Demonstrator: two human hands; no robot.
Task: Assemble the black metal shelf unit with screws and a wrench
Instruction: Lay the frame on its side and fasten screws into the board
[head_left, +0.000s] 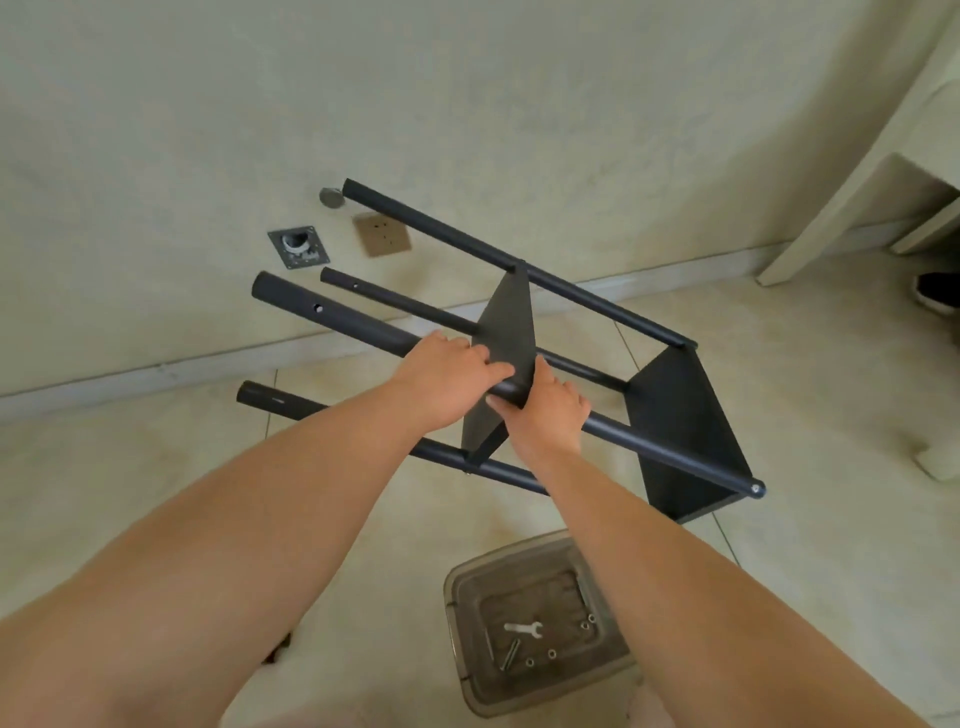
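Shelf unit (675, 415), matte black metal with round tubes and flat panels, lies on its side on the pale tiled floor (779, 364) near the wall. No writing is readable. Left hand (447, 379) and right hand (545, 415) grip one tube beside the middle panel (506, 322). A flat silver wrench (524, 630) lies in a clear plastic box (535, 623).

Open floor (156, 467) lies left of my arms; the shelf frame (680, 415) blocks ahead, a parts tub (457, 613) sits below my right arm.
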